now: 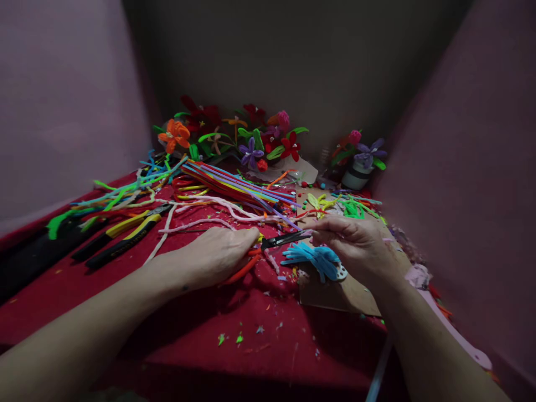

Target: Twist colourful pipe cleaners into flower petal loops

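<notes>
My left hand (pixel 221 254) is closed around the orange-red handles of a pair of scissors (pixel 281 240), whose dark blades point right. The blade tips meet the fingertips of my right hand (pixel 352 240), which pinch a small pale purple piece (pixel 308 233). Just below the blades lies a bunch of blue fuzzy strips (pixel 316 258) on a white holed piece (pixel 341 272). A pale pink fuzzy strip (pixel 271 261) rests under the scissors on the red cloth.
Black-yellow pliers (pixel 125 237) lie at the left beside loose fuzzy stems (pixel 104 198). A bundle of coloured stems (pixel 238 187) crosses the middle. Fuzzy flowers (pixel 250 152) stand behind. A brown board (pixel 326 298) and a pink glue gun or similar tool (pixel 452 329) are at right.
</notes>
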### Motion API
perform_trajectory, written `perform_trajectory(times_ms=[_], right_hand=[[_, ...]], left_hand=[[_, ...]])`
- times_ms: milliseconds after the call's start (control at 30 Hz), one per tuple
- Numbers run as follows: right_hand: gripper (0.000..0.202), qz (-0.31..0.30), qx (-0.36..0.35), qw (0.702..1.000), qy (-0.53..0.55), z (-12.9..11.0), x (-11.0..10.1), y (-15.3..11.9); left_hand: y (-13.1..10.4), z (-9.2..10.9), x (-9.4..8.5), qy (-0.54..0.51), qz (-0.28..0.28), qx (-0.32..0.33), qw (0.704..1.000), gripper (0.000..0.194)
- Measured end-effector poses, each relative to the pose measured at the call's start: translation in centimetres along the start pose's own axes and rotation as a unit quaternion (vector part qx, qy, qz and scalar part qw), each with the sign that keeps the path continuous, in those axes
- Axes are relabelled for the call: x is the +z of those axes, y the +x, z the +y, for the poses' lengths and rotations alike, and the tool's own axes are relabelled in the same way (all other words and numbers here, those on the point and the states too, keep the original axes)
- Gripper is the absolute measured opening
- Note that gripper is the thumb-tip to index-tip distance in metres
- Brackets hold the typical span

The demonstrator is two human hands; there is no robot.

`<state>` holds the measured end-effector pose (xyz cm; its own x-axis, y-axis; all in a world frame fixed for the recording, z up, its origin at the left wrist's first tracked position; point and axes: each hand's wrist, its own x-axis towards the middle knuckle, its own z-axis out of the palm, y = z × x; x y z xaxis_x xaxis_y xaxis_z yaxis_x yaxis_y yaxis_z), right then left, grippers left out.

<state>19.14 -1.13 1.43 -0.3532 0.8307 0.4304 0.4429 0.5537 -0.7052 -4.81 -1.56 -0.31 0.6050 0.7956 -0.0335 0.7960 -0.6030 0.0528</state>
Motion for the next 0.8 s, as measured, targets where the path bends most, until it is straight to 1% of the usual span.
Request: perform_trajectory(times_ms=[133, 267, 367, 600, 800], right_hand=[[0.012, -0.044, -0.011, 0.999, -0.006, 0.08, -0.34, 0.01], [0.013, -0.071, -0.032, 0.997, -0.016, 0.09, -0.6, -0.03], [0.014, -0.088, -0.03, 0.996, -0.001, 0.08, -0.64, -0.05], [0.016, -0.117, -0.011, 0.993, 0.03, 0.25, -0.6, -0.1], [0.016, -0.137, -0.002, 0.99, 0.019, 0.22, -0.79, -0.05]], left_hand=[[0.0, -0.33, 0.25, -0.028, 0.006, 0.015, 0.999, 0.016], [0.0, -0.48, 0.5, -0.06, 0.005, 0.04, 0.997, 0.019], [-0.04, -0.44, 0.63, -0.069, 0.013, 0.061, 0.996, 0.021], [-0.08, -0.4, 0.88, -0.053, 0.006, 0.053, 0.997, 0.019], [0.05, -0.5, 0.97, -0.031, -0.001, 0.046, 0.998, 0.016]])
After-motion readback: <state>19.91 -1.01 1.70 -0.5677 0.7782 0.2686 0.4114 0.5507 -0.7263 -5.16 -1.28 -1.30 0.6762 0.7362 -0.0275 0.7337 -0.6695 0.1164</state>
